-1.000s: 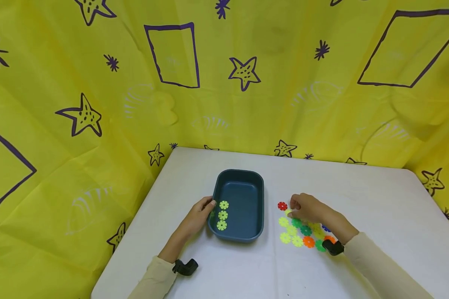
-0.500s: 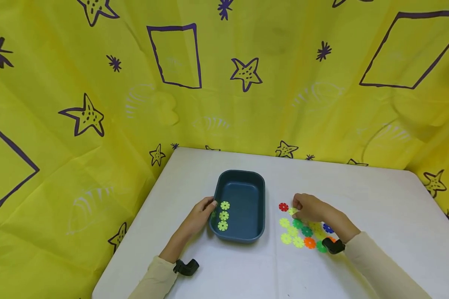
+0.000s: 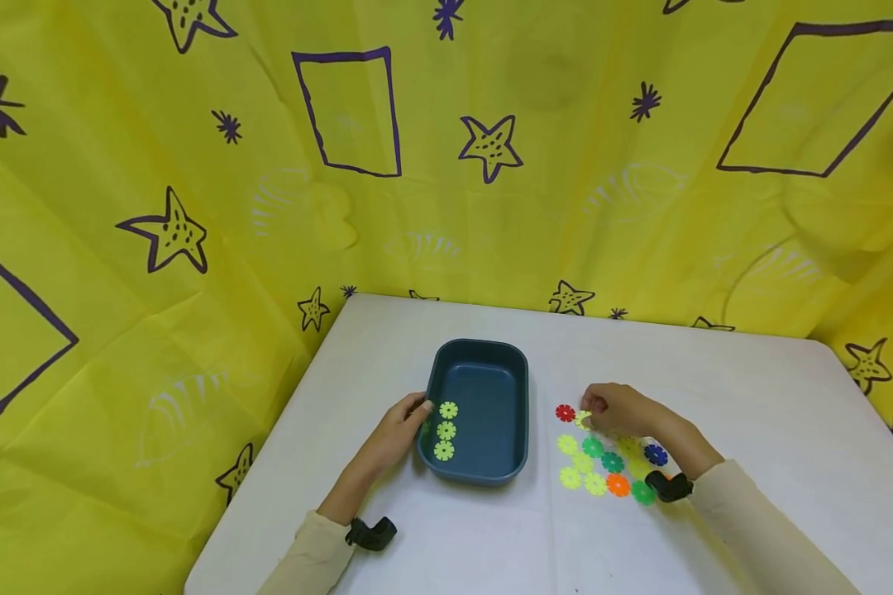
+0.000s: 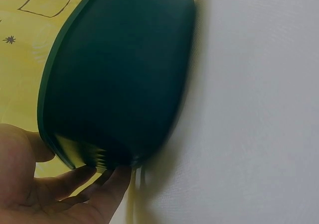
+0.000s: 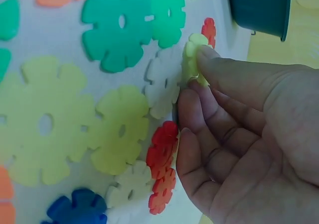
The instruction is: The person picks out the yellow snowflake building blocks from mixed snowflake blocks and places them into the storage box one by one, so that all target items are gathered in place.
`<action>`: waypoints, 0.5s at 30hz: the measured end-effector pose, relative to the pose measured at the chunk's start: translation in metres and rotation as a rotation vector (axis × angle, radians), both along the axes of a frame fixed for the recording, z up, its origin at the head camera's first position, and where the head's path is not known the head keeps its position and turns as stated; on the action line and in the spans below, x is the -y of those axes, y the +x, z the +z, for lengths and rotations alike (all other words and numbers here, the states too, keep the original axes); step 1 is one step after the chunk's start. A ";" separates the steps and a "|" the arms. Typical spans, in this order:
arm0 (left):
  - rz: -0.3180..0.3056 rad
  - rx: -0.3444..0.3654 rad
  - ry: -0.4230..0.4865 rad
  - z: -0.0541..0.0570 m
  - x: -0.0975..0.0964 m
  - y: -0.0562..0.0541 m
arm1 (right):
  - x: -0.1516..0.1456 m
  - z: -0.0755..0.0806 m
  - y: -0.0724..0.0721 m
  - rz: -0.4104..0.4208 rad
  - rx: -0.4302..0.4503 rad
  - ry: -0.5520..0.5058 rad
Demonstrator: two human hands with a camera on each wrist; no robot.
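In the head view my left hand [image 3: 396, 431] grips the left rim of a dark teal rectangular tray [image 3: 491, 477]; the left wrist view shows its fingers [image 4: 112, 189] against the outer wall. Three yellow-green notched plastic discs [image 3: 446, 430] lie in a row along the tray's left side. To the right, my right hand [image 3: 623, 411] pinches a yellow-green notched disc [image 5: 191, 59] between thumb and fingers, tilted on edge over the loose pieces. A red disc [image 3: 565, 412] lies just left of those fingertips. The right forearm partly hides the pile.
Around and below the right hand spread several loose discs: yellow-green [image 3: 570, 478], green [image 3: 613, 462], orange [image 3: 618, 485] and blue [image 3: 656, 454]. White and further red discs show in the right wrist view. A yellow patterned cloth [image 3: 446, 231] walls the white table [image 3: 752, 388].
My right hand has shifted slightly right, so more of the yellow-green disc at its fingertips and of the blue disc shows. The left hand keeps its hold on the tray.
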State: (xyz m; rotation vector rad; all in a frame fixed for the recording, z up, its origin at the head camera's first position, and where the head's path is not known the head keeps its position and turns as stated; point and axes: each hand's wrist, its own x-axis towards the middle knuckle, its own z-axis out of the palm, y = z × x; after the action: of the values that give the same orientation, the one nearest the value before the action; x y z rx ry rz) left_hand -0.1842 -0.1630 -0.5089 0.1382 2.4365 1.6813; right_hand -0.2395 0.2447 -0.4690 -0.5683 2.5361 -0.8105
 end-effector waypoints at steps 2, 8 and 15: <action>-0.005 -0.004 -0.005 0.001 0.000 0.000 | -0.001 0.001 -0.002 0.008 0.007 -0.002; -0.007 -0.011 -0.008 0.002 0.001 0.001 | -0.001 0.007 -0.009 0.002 0.005 0.011; 0.011 -0.005 0.034 0.003 0.001 0.001 | 0.004 0.014 -0.018 0.030 -0.064 0.071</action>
State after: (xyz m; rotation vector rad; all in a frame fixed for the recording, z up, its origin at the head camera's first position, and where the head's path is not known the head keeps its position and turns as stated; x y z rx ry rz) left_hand -0.1831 -0.1642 -0.5062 0.1344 2.4176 1.7291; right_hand -0.2573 0.2409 -0.4548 -0.6169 2.5966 -0.6990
